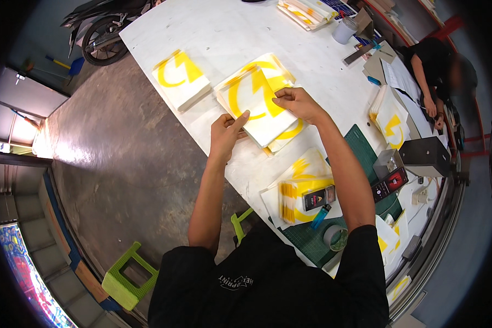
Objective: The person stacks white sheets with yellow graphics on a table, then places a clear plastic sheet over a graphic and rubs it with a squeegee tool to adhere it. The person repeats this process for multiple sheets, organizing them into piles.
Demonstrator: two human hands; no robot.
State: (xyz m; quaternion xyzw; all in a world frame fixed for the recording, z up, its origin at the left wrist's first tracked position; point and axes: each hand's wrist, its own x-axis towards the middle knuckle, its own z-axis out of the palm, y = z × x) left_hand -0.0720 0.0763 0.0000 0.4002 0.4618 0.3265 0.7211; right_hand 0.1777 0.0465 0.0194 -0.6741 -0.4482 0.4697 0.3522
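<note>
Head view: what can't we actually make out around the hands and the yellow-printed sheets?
- Head view: how many sheets sit in the stack of sheets; the top sheet covers the rest.
- Left hand fingertips: tucked under the stack's edge.
- Right hand palm side: faces down, grip hidden.
- Small dark box and blue lighter: details too small.
- Motorcycle: cut off by the top edge.

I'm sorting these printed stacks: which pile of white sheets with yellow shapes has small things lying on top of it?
The pile nearest the person, right of the right forearm: a small black box and a blue lighter lie on it. The other piles carry nothing.
</note>
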